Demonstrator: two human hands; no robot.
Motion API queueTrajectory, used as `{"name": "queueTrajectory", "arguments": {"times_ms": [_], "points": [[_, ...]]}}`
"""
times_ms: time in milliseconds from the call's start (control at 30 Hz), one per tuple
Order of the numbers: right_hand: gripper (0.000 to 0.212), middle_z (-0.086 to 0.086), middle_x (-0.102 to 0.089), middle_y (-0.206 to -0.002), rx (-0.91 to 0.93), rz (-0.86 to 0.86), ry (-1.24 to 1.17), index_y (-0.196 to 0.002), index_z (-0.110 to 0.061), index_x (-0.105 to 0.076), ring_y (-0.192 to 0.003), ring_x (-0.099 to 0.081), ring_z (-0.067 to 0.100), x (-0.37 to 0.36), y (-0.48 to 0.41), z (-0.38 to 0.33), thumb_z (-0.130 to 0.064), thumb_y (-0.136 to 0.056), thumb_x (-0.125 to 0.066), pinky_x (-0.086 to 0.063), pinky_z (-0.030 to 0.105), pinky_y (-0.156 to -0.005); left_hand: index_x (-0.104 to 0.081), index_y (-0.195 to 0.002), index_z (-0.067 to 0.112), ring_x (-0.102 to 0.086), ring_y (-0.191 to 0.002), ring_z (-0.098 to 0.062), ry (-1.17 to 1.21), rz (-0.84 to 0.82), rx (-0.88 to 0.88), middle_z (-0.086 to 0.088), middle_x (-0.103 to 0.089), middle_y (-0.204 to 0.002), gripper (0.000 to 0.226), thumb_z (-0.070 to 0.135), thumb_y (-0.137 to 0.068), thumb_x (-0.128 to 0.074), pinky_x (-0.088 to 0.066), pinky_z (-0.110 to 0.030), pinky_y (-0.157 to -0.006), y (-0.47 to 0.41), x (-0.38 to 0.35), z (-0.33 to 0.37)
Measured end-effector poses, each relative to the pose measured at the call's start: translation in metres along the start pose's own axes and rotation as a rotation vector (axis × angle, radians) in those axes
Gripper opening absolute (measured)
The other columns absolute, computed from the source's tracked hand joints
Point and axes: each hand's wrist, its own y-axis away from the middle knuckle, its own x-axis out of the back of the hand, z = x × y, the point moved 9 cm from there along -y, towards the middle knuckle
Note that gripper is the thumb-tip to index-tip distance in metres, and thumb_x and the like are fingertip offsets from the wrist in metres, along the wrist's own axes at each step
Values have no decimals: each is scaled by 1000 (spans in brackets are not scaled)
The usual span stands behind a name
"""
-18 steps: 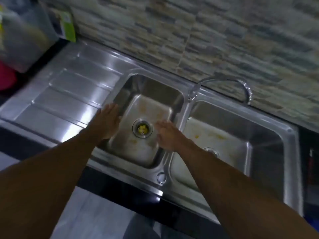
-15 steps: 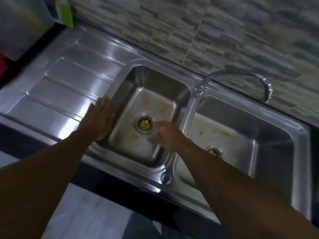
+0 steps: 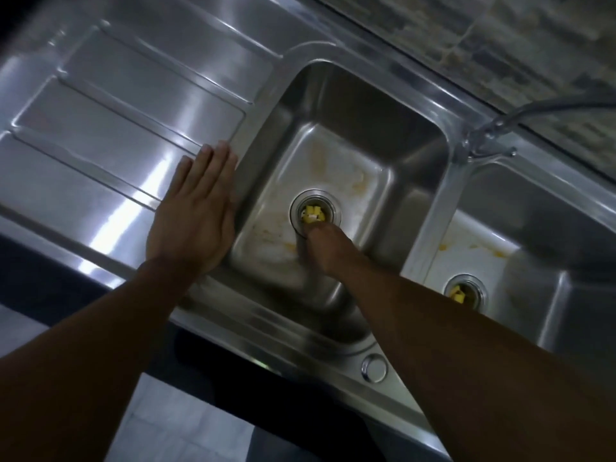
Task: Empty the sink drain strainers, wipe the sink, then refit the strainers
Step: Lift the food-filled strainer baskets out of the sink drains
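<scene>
A steel double sink has a left basin [image 3: 333,105] and a right basin [image 3: 540,235], both with yellowish stains on the floor. The left drain strainer [image 3: 315,211] holds yellow food scraps. My right hand [image 3: 328,248] is down in the left basin with its fingertips at the strainer's near edge; the fingers are blurred and I cannot see a grip. My left hand [image 3: 196,215] lies flat, fingers together, on the drainboard edge beside the left basin. The right drain strainer [image 3: 465,291] also holds yellow scraps, partly hidden by my right forearm.
The ribbed steel drainboard [image 3: 110,111] spreads to the left. A curved tap [image 3: 520,125] rises behind the divider between the basins. A round overflow cap [image 3: 374,367] sits on the front rim. A stone-tile wall [image 3: 520,45] runs behind.
My right hand has reached forward and down to the left strainer. The view has moved closer and dipped lower over the sink. My left hand stays pressed on the drainboard edge.
</scene>
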Motion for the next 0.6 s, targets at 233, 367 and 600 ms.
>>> {"name": "queueTrajectory", "arguments": {"times_ms": [233,367,600], "points": [[41,16,-67,-126,17,57,188,-133,-5,-58,-119,-60,37,-1,-7,0,-9,-92,-58,-45,38,-101,-24,-159,7,-13,-157,-27,-20,3,-1,-13,-19,-168,61,37,-106,-26,-17,-51,-126,-1,-4,-4],[50,15,-58,-139,44,109,192,-144,-9,-47,-133,-45,34,-6,-8,3,-13,-95,-54,-31,38,-112,-25,-158,7,-15,-157,-28,-32,33,-14,-14,-21,-167,61,38,-106,-22,-19,-53,-125,-2,-6,-5],[42,11,-51,-138,11,207,205,-135,-13,-55,-128,-42,33,-2,-9,7,-19,-93,-55,-31,39,-102,-25,-159,7,-14,-157,-28,-24,43,-16,-13,-20,-167,62,39,-105,-20,-18,-53,-126,-1,-7,-6]]}}
